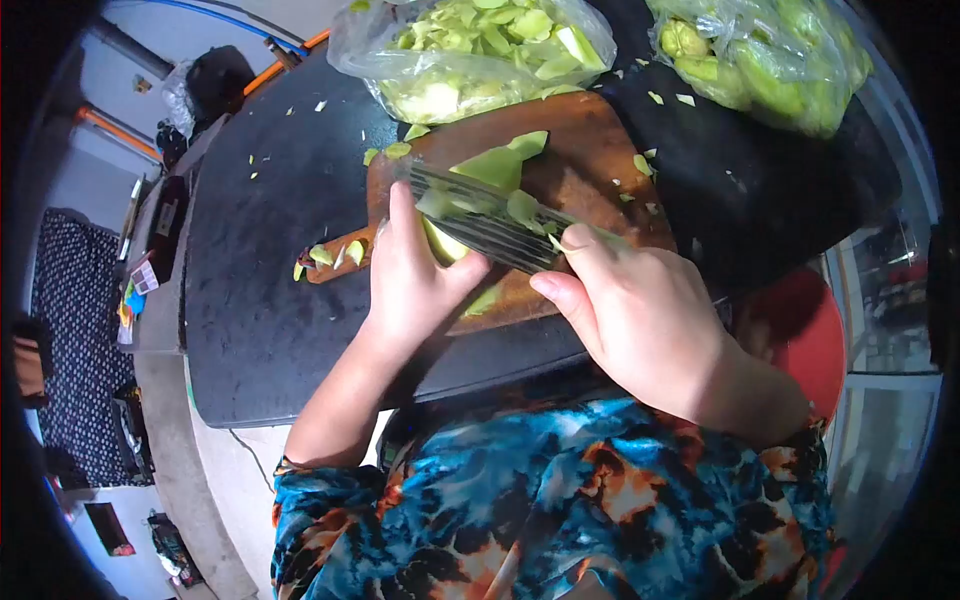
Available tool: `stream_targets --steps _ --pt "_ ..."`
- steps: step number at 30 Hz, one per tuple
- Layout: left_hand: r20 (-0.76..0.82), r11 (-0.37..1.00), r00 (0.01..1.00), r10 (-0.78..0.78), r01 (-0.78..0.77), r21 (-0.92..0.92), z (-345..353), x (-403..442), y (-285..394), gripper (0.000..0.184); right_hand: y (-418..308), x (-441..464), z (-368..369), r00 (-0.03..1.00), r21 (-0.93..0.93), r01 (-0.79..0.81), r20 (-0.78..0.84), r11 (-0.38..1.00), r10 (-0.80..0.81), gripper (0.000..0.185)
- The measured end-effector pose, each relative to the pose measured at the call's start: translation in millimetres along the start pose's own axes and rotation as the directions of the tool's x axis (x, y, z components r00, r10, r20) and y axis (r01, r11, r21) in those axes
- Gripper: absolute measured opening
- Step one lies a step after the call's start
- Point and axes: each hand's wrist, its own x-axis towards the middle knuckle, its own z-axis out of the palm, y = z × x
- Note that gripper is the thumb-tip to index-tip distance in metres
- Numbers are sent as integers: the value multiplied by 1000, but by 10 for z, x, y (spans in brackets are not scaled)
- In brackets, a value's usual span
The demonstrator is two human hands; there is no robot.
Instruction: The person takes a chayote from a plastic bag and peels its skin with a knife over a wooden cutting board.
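Note:
My left hand [415, 275] is closed around a pale green peeled fruit [443, 243], whose exact kind I cannot make out. Most of it is hidden behind the blade and my fingers. In my right hand [655, 325] is a knife [485, 222] with a broad, dark-striped blade, its handle covered by my grip. The blade lies across the fruit, with bits of green stuck to it. Beneath both hands is a wooden cutting board [585, 125], with thin green slices [492, 168] on it beyond the blade.
A clear plastic bag [350, 45] full of green slices stands behind the board. Another bag [820, 100] with whole green fruits lies at the back right. Peel scraps [355, 251] lie on the board's handle and the black table [270, 330]. A red stool [810, 335] is at the right.

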Motion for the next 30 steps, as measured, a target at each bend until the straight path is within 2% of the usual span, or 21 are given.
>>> stream_targets --steps 4,7,10,13,14,15,17,19,20,23,24,26,27,28,30 --pt "-12 996 998 54 -53 67 -23 5 78 64 8 97 28 1000 -3 -15 -8 1000 15 26" --pt "-16 1000 1000 -20 20 5 6 21 78 64 -5 193 45 1000 -101 -21 4 995 21 30" --pt "-49 1000 999 -10 10 3 -5 39 155 63 70 344 203 973 -168 101 -187 981 -133 32" --pt "-31 998 999 -35 37 52 -30 40 192 65 51 523 181 1000 -268 22 -12 963 -26 34" --pt "-19 997 1000 -16 17 72 -41 37 190 66 117 595 254 996 -272 39 -61 962 -57 37" --pt "-8 996 1000 3 -2 92 -49 33 186 66 207 692 331 998 -354 -11 -68 935 -14 38" --pt "-12 998 1000 -2 2 56 -45 5 160 66 716 929 390 987 -453 152 27 879 -156 38" --pt "-14 1000 1000 2 -2 12 -51 39 115 65 614 1006 151 975 -236 -186 77 954 209 37" --pt "2 1000 1000 -15 15 -5 -53 43 97 64 665 986 157 990 -219 -137 -15 966 137 40" --pt "96 979 988 -123 137 -154 -128 77 102 63 533 954 -94 985 -105 -152 63 983 160 48" --pt "84 985 990 -114 123 -119 -156 89 88 63 583 947 -99 994 -18 -109 25 994 109 47" --pt "60 994 994 -91 94 -48 -210 119 51 63 591 915 -177 992 -6 -122 16 992 123 42" --pt "-12 999 1000 -2 2 32 -212 142 18 63 596 888 -207 992 -1 -128 12 992 128 40" --pt "-16 1000 1000 14 -14 -1 -224 163 -8 63 648 841 -171 995 -35 -74 -67 997 71 32" --pt "9 994 1000 7 -6 -109 -252 189 -50 62 710 781 -149 996 -35 -60 -66 998 58 27"
